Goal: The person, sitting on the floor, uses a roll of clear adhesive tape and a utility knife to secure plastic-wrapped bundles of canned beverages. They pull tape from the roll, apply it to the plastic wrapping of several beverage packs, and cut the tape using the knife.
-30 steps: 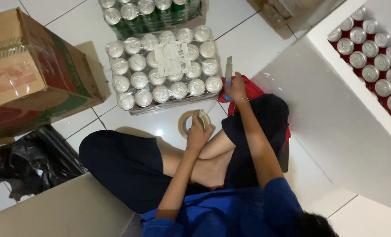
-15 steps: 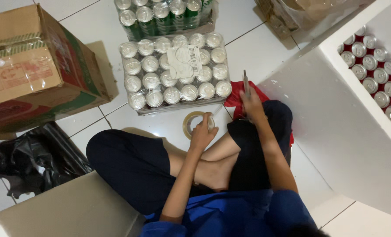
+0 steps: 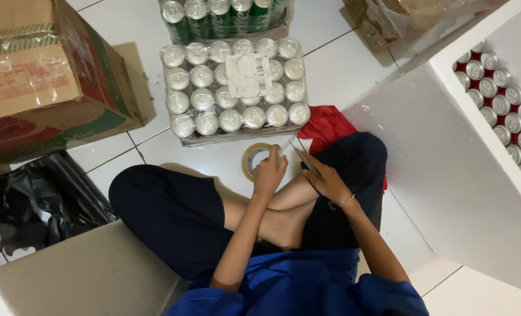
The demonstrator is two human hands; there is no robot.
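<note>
The left hand (image 3: 268, 173) closes its grip around the roll of tape (image 3: 256, 160), holding it on edge just above the floor (image 3: 225, 161), close to the near edge of the shrink-wrapped tray of cans (image 3: 234, 88). The right hand (image 3: 326, 181) pinches a thin blade (image 3: 298, 153) pointing at the roll. Keeping the roll steady and the blade angled away from the left fingers would suit this cut.

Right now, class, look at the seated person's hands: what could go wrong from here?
1. The right hand holds a thin blade close to the left hand gripping the tape roll; a slip could cut fingers.
2. The blade hovers above bare legs, so dropping it may injure them.
3. Loose tape may stick to itself.
</note>
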